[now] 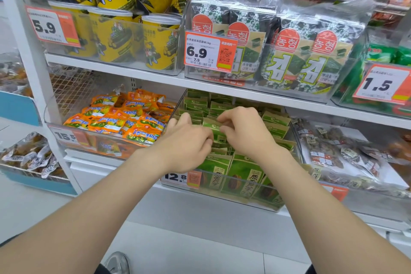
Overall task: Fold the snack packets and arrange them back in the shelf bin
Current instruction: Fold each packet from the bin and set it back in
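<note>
observed from beside the shelf. the bin [176, 108] is a clear tub on the lower shelf, packed with rows of green packets [216, 169] standing upright, labels facing out.

left hand [186, 142]: over the middle of the bin, knuckles up, fingers curled in. the fingertips pinch the left edge of one packet [214, 128].

right hand [246, 133]: also over the middle of the bin, just right of the left hand. fingers bent, with the tips pinching the top right of the same packet.

the packet sits raised above the middle rows of the bin, held between the two hands, and its top part looks creased. whether its lower end touches the packets under it cannot be told.

on the front of the bin, at its left corner, hangs a price tag [178, 177] reading 12.8.

left of the bin: a tub of orange packs [124, 118], piled loosely.
right of the bin: clear bags [333, 153] of dark snacks, lying flat.
above the bin, one shelf up: seaweed packs [289, 51] in a clear tub, with a 6.9 tag [209, 51].
above and left of the bin: yellow tubs [115, 35].
below the bin, on the floor: a shoe [117, 262] at the frame edge.
</note>
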`<state>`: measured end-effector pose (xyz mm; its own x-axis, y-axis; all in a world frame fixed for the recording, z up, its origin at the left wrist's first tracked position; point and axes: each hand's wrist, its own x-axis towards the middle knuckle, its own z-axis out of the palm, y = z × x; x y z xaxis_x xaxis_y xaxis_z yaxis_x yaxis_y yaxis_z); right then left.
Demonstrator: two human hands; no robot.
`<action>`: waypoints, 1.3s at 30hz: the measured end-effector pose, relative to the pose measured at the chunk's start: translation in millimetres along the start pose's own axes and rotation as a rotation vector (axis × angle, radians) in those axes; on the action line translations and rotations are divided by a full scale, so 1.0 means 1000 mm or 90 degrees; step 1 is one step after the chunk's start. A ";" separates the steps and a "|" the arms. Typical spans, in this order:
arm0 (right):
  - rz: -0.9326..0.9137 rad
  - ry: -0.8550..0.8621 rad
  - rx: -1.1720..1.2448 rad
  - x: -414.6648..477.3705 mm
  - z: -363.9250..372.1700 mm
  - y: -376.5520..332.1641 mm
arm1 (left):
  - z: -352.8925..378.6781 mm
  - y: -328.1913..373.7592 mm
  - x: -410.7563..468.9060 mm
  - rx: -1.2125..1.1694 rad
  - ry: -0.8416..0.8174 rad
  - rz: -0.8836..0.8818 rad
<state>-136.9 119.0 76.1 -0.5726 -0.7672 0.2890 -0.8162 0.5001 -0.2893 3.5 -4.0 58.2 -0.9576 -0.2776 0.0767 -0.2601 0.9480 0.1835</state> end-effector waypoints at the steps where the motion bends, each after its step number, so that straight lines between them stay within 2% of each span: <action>1: -0.004 -0.031 -0.003 0.001 0.000 -0.001 | -0.001 0.002 0.000 0.003 0.003 -0.006; 4: 0.008 -0.060 -0.048 0.007 0.000 -0.002 | -0.003 0.006 0.000 0.003 0.022 -0.006; 7: 0.026 -0.003 -0.104 0.009 0.001 -0.001 | -0.002 0.004 0.000 0.013 0.019 -0.002; 10: -0.007 0.083 -0.123 0.001 -0.003 -0.006 | -0.001 0.003 -0.003 0.010 0.028 -0.002; 14: -0.066 0.216 -0.036 -0.019 -0.017 -0.007 | -0.006 0.001 -0.007 -0.003 0.122 0.014; 19: -0.122 0.447 0.100 -0.036 -0.043 0.000 | -0.012 0.003 -0.008 -0.117 0.278 -0.029; 22: -0.041 0.590 0.251 -0.049 -0.058 -0.003 | -0.016 0.010 -0.008 -0.202 0.376 -0.051; 25: 0.049 0.653 0.388 -0.059 -0.065 -0.004 | -0.017 0.023 -0.007 -0.309 0.423 -0.046; 27: 0.080 0.627 0.437 -0.062 -0.066 -0.004 | -0.020 0.036 -0.008 -0.377 0.442 -0.015; 29: 0.096 0.567 0.424 -0.064 -0.062 -0.006 | -0.023 0.051 -0.009 -0.468 0.424 0.028; 32: 0.118 0.515 0.400 -0.064 -0.053 -0.010 | -0.021 0.069 -0.013 -0.534 0.303 0.089; 35: 0.148 0.439 0.533 -0.063 -0.048 -0.013 | -0.015 0.077 -0.011 -0.602 0.242 0.063; 39: 0.120 0.303 0.667 -0.066 -0.047 -0.014 | -0.020 0.078 -0.005 -0.863 0.197 -0.012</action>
<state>-91.1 181.4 104.4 -0.8310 -0.3763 0.4097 -0.3787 -0.1568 -0.9121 -9.3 68.5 91.3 -0.8430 -0.4804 0.2418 0.2186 0.1047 0.9702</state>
